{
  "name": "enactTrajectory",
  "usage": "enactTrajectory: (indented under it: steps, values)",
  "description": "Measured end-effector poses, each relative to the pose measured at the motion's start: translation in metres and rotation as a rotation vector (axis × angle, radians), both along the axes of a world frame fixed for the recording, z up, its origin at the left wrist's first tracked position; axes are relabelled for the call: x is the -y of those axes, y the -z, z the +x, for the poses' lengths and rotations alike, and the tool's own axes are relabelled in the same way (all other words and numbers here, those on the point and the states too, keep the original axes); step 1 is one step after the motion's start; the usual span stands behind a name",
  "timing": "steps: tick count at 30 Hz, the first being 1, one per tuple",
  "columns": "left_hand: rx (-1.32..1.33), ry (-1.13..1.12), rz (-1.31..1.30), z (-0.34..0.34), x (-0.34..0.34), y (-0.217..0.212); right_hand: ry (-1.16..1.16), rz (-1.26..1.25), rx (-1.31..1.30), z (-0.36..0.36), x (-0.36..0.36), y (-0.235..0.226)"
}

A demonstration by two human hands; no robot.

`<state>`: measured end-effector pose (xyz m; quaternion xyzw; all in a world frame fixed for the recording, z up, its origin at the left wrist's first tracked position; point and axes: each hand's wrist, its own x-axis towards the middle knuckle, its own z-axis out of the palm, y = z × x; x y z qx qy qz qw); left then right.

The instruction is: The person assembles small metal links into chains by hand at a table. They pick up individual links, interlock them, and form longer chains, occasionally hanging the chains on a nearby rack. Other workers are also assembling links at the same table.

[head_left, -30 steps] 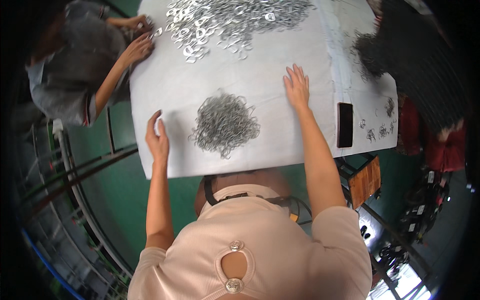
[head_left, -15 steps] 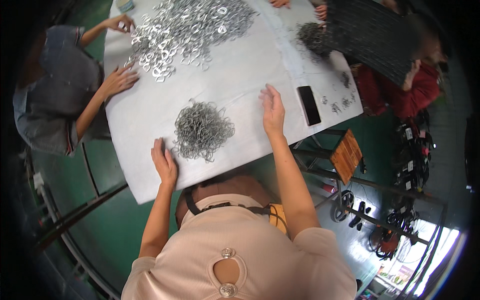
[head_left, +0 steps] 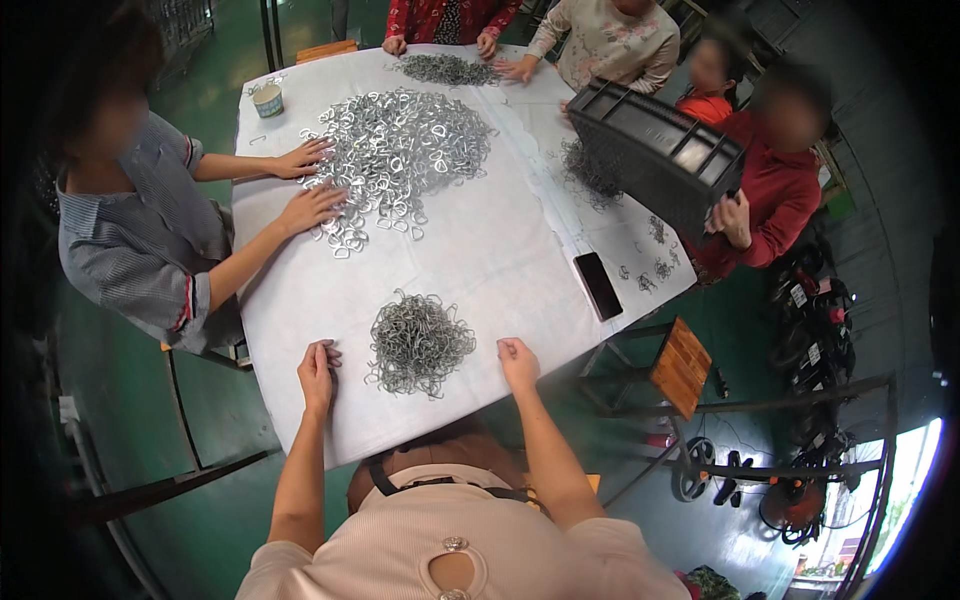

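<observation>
Here the small pile of metal clips [head_left: 420, 343] lies on the white surface [head_left: 500, 250] between both hands (touching neither), the left hand [head_left: 318, 367] and right hand [head_left: 517, 360] curled loosely, pinching nothing.

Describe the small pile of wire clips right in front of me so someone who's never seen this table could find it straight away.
Start at the white-covered table and go to its near edge, where the left hand and right hand rest. The small pile of wire clips lies between them. It is darker, tighter and far smaller than the big shiny heap across the table.
</observation>
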<state>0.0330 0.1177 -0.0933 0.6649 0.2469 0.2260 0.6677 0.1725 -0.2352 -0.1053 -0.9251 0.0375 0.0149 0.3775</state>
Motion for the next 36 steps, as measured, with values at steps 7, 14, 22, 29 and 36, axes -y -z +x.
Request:
enactTrajectory:
  steps: [7, 14, 22, 29, 36]
  values:
    - [0.019, 0.039, -0.23, -0.01, -0.011, 0.005, -0.008, -0.009, -0.057, 0.012, 0.004, -0.013]
    - [-0.031, 0.04, -0.194, -0.006, -0.009, 0.004, -0.055, 0.166, -0.167, 0.02, 0.008, -0.011]
    - [-0.035, 0.007, -0.151, -0.005, -0.012, 0.009, -0.138, 0.485, -0.499, 0.037, 0.027, -0.03]
    - [-0.131, -0.069, -0.052, 0.028, 0.023, -0.043, 0.074, 1.494, -0.431, 0.04, 0.087, -0.032]
    - [0.15, 0.717, -0.651, 0.217, 0.129, -0.206, 0.143, 1.895, 0.298, 0.064, 0.19, -0.102]
